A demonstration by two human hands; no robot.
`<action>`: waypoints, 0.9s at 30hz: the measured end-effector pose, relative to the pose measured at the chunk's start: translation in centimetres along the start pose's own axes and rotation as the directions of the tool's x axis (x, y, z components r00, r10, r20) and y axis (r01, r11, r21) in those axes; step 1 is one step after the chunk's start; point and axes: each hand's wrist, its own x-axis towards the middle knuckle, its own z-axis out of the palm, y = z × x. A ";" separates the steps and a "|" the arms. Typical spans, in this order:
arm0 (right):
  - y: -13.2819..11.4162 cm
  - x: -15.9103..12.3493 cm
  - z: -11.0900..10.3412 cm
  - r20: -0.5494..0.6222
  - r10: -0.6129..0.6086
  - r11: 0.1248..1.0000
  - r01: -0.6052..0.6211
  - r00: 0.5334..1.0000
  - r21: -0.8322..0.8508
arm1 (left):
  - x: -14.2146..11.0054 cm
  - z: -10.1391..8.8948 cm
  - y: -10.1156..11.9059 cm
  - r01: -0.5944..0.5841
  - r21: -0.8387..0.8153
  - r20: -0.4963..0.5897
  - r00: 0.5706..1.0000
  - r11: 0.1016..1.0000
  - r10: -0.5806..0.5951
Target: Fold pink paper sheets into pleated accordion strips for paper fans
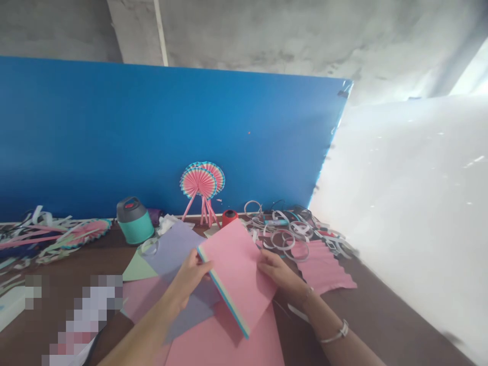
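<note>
While left hand (190, 277) and right hand (278, 272) pinch pink paper (236, 264), lower centre, likely aligning it, even edges seem needed next.

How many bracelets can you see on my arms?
2, both on your right arm: a thin bracelet near the wrist and a wider bracelet farther up. None shows on your left arm. Any beyond the picture's edge would be hidden.
</note>
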 end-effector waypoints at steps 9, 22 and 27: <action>-0.7 -0.4 2.2 0.312 -0.120 0.587 0.321 0.942 -0.744 | -2.6 1.1 -1.7 -0.751 0.510 0.464 0.650 0.419 0.602; 2.8 1.6 -2.4 -0.363 -0.325 0.423 -0.209 0.873 -0.882 | -2.6 3.1 -6.2 -0.770 0.546 0.639 0.637 0.329 0.430; 4.0 1.6 -3.7 -0.457 -0.307 0.345 -0.350 0.834 -0.871 | -2.6 2.7 -5.9 -0.761 0.551 0.611 0.647 0.341 0.457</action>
